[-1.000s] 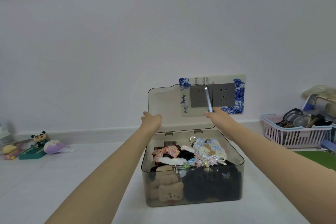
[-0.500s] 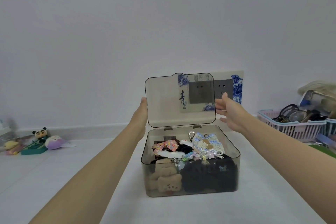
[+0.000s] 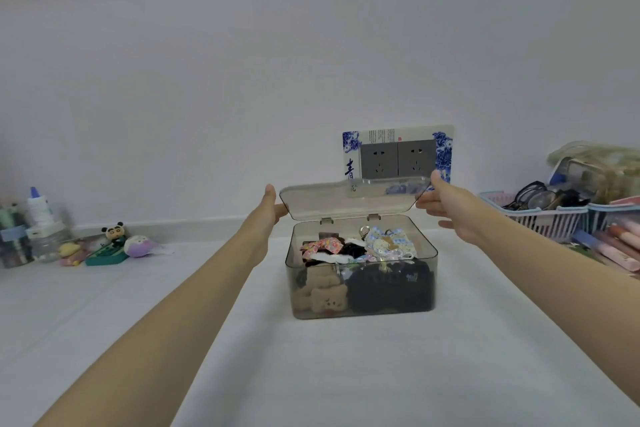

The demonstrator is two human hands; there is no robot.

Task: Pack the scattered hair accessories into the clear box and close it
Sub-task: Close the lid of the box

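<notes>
The clear smoky box [image 3: 363, 312] stands on the white surface in front of me, filled with hair accessories [image 3: 356, 251]: a floral bow, brown bear clips, dark scrunchies and pale patterned clips. Its hinged lid [image 3: 349, 199] is tipped forward, about halfway down over the box. My left hand [image 3: 273, 206] touches the lid's left edge with fairly straight fingers and a raised thumb. My right hand [image 3: 446, 208] pinches the lid's right corner, thumb on top and fingers underneath.
A wall socket with a blue-and-white surround [image 3: 398, 156] is behind the box. Small toys [image 3: 114, 243] and bottles [image 3: 38, 218] sit at the far left. Plastic baskets [image 3: 540, 218] with glasses and other items stand at the right.
The lid has swung from upright against the wall to tilted forward over the box. Both hands followed it down along its side edges.
</notes>
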